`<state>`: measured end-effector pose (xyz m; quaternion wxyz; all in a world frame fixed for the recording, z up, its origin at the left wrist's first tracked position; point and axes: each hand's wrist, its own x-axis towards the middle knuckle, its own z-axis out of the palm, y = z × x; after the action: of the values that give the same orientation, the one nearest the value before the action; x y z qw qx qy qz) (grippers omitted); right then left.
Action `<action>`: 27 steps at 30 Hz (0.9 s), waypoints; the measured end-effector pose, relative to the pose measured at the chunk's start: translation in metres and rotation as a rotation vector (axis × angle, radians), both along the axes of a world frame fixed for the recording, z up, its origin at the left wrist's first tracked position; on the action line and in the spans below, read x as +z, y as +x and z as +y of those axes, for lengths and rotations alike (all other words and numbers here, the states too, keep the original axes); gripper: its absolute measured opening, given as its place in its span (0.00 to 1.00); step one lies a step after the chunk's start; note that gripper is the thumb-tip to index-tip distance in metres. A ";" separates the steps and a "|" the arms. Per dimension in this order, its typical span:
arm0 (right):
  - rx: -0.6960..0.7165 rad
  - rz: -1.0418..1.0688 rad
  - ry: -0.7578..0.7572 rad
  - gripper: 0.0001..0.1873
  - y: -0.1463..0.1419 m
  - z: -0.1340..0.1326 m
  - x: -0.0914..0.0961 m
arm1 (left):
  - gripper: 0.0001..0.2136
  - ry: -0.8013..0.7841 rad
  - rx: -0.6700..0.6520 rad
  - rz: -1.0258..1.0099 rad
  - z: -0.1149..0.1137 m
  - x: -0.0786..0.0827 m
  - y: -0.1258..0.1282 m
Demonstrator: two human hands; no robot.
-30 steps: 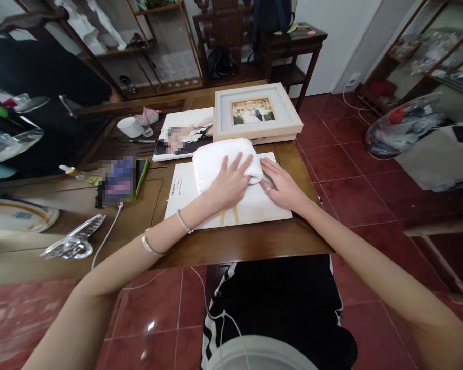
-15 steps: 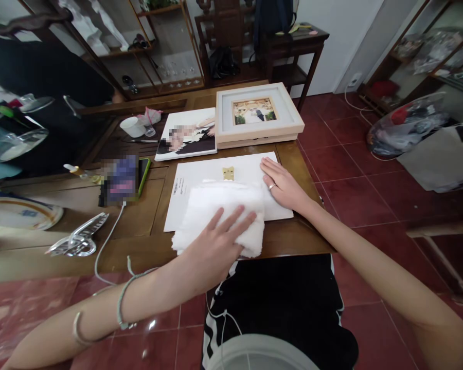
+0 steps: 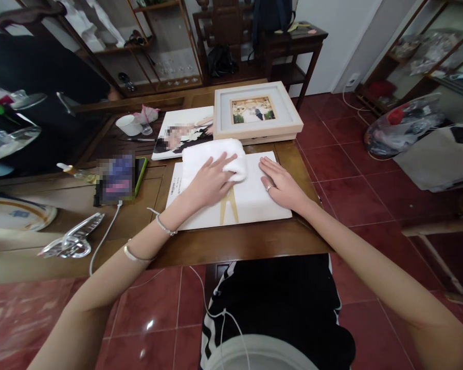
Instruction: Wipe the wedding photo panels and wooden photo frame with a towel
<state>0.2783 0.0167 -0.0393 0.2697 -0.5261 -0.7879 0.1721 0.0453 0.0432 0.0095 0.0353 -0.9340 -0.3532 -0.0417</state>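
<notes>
A white flat board [image 3: 254,203] with a gold ribbon mark lies on the wooden table [image 3: 231,244] in front of me. My left hand [image 3: 210,182] presses flat, fingers spread, on a folded white towel [image 3: 210,154] at the board's far left part. To the right, my right hand [image 3: 280,185] rests flat and open on the board's right side, a ring on one finger.
A boxed picture frame [image 3: 256,114] and a photo print [image 3: 179,134] lie beyond the board. A phone with green case [image 3: 119,177] on a white cable [image 3: 102,239], a white cup [image 3: 128,125], a plate [image 3: 15,216] and a silver heart-shaped piece [image 3: 71,241] sit to the left. Red tiled floor surrounds the table.
My left hand pulled the towel down to the board's near edge, then pushed it back up to the far left part. My right hand stayed in place.
</notes>
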 end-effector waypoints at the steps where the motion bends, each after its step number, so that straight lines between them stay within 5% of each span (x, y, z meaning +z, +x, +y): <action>1: 0.000 -0.001 -0.004 0.27 0.000 0.000 0.000 | 0.16 0.003 0.006 0.000 0.001 0.000 0.001; 5: -0.002 -0.011 -0.010 0.28 -0.001 0.001 0.000 | 0.13 0.008 -0.006 0.086 -0.016 0.005 0.002; 13: -0.014 -0.008 -0.014 0.28 -0.001 0.001 0.000 | 0.04 -0.076 -0.133 0.152 -0.107 0.018 -0.011; 17: -0.006 0.007 -0.004 0.28 0.000 0.001 -0.001 | 0.03 -0.145 -0.188 0.105 -0.132 0.025 -0.023; 21: -0.006 0.009 0.010 0.28 0.000 0.002 -0.002 | 0.10 -0.173 -0.163 0.082 -0.118 0.031 -0.026; 27: -0.012 0.010 0.011 0.27 0.001 0.001 -0.002 | 0.15 -0.148 -0.044 0.075 -0.049 0.026 -0.011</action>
<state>0.2789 0.0180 -0.0411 0.2775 -0.5286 -0.7843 0.1686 0.0347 -0.0062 0.0353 -0.0217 -0.9425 -0.3331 0.0188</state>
